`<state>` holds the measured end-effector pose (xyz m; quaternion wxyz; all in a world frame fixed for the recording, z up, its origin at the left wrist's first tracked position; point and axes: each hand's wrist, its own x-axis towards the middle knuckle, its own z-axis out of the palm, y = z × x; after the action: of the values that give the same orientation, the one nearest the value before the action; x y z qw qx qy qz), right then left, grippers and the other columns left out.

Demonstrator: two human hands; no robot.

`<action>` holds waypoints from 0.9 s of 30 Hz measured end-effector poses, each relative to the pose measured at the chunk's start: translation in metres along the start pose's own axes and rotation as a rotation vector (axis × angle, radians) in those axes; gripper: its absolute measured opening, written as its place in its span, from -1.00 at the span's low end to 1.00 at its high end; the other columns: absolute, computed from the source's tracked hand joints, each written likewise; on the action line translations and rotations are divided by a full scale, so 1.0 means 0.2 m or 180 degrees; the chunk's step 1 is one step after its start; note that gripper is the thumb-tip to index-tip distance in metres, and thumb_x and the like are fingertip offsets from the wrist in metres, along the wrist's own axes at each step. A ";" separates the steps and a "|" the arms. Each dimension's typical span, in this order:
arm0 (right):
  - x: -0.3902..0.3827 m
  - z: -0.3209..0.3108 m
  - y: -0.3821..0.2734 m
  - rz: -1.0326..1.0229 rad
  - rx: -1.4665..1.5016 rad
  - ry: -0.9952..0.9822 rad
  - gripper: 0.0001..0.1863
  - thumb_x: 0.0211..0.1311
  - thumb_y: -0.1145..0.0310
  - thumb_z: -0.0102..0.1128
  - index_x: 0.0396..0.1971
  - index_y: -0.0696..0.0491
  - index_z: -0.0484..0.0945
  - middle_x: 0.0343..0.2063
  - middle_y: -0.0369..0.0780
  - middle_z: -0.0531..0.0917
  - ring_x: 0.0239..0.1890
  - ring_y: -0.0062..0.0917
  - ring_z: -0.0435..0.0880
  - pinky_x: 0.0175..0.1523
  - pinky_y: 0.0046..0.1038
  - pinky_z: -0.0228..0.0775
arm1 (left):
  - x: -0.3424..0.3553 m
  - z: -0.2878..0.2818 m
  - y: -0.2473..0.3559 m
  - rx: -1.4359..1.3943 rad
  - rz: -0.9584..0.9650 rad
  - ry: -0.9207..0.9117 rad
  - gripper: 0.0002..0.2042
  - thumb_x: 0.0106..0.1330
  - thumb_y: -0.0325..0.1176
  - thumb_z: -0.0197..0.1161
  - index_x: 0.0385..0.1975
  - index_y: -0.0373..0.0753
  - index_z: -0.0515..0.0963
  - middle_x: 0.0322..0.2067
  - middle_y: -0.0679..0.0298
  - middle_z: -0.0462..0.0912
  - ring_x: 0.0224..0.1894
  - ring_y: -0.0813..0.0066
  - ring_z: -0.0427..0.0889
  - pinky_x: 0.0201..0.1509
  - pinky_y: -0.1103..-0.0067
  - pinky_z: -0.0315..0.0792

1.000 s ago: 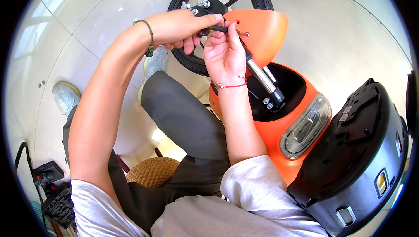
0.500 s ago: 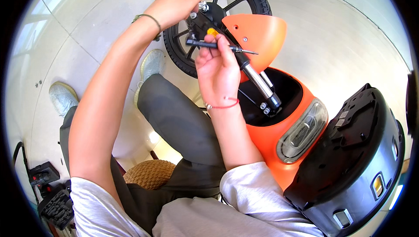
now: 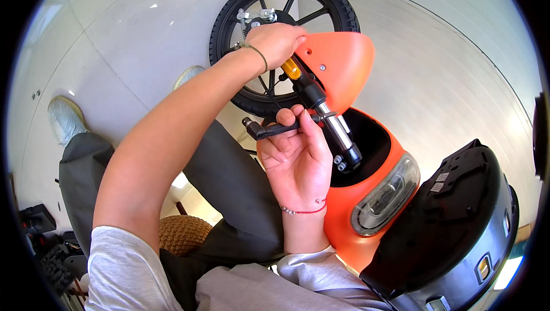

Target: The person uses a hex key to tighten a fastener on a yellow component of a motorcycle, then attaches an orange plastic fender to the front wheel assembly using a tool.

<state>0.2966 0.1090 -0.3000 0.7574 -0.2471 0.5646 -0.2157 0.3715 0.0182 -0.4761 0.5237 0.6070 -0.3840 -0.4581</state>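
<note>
A black-spoked wheel (image 3: 349,13) lies at the top, joined to a black front fork with a chrome tube (image 3: 338,130). Over that fork, against the edge of an orange mudguard (image 3: 346,64), my left hand (image 3: 274,44) is closed; its fingers curl out of sight, hiding what they grip. An amber reflector (image 3: 291,69) shows just below it. In the fingertips of my right hand (image 3: 301,159) is a black-handled ratchet driver (image 3: 272,130), its cranked end to the left. Its thin bit end points right, overlapping the chrome tube in view.
An orange front body (image 3: 344,242) with a clear headlight (image 3: 385,196) sits at the fork's lower end. A large black plastic shell (image 3: 447,213) stands at right. Near my legs is a woven stool (image 3: 183,235); a black tool case (image 3: 54,268) lies lower left.
My left hand has moved from the wheel's axle area down and right to the mudguard edge. My right hand has come lower and nearer, still holding the ratchet driver.
</note>
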 end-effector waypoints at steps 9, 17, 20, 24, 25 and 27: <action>0.04 -0.04 0.00 -0.0068 -0.0113 0.0040 -0.86 0.36 0.31 -0.02 -0.19 0.02 0.44 -0.33 -0.29 0.50 -0.53 -0.67 0.40 -0.40 -0.62 0.21 | -0.02 0.00 0.00 -0.0226 -0.0022 0.0006 -0.71 0.31 -0.12 0.07 -0.06 -0.04 0.54 -0.23 0.26 0.66 -0.14 0.23 0.62 -0.13 0.37 0.47; 0.05 -0.04 0.02 0.0010 -0.0196 0.0001 -0.84 0.36 0.31 -0.02 -0.17 0.02 0.45 -0.31 -0.27 0.53 -0.51 -0.68 0.42 -0.38 -0.61 0.22 | -0.01 -0.01 0.04 -0.0427 -0.0169 -0.0010 -0.69 0.28 -0.11 0.11 0.01 0.06 0.53 -0.19 0.29 0.65 -0.10 0.27 0.61 -0.09 0.39 0.46; 0.05 -0.04 0.02 0.0022 -0.0210 -0.0002 -0.84 0.36 0.31 -0.02 -0.17 0.02 0.45 -0.30 -0.27 0.53 -0.51 -0.67 0.41 -0.38 -0.61 0.22 | 0.00 0.00 0.03 -0.0404 -0.0161 0.0009 -0.71 0.29 -0.10 0.11 -0.03 0.09 0.55 -0.23 0.30 0.66 -0.12 0.29 0.62 -0.12 0.38 0.46; 0.07 -0.04 0.03 -0.0012 -0.0312 0.0006 -0.84 0.37 0.31 -0.03 -0.17 0.02 0.44 -0.28 -0.26 0.53 -0.49 -0.67 0.41 -0.37 -0.61 0.22 | 0.00 0.00 0.01 -0.0365 -0.0163 -0.0078 -0.69 0.30 -0.12 0.10 0.02 0.05 0.53 -0.17 0.25 0.65 -0.09 0.23 0.60 -0.07 0.38 0.45; 0.07 -0.04 0.03 -0.0018 -0.0329 0.0005 -0.84 0.37 0.31 -0.03 -0.17 0.02 0.44 -0.28 -0.27 0.53 -0.49 -0.67 0.41 -0.37 -0.61 0.22 | 0.01 0.00 0.01 -0.0397 -0.0158 -0.0091 -0.69 0.31 -0.13 0.10 0.02 0.02 0.52 -0.16 0.23 0.65 -0.09 0.21 0.60 -0.06 0.37 0.45; 0.08 -0.04 0.03 -0.0032 -0.0373 0.0021 -0.84 0.37 0.31 -0.03 -0.17 0.02 0.44 -0.27 -0.27 0.53 -0.48 -0.67 0.41 -0.37 -0.61 0.22 | 0.01 0.01 0.00 -0.0385 -0.0109 -0.0044 -0.69 0.32 -0.13 0.09 0.02 0.00 0.52 -0.16 0.22 0.65 -0.08 0.20 0.60 -0.05 0.37 0.44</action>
<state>0.2939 0.1039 -0.3178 0.7387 -0.2931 0.5775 -0.1868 0.3705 0.0163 -0.4762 0.5488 0.5776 -0.3487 -0.4936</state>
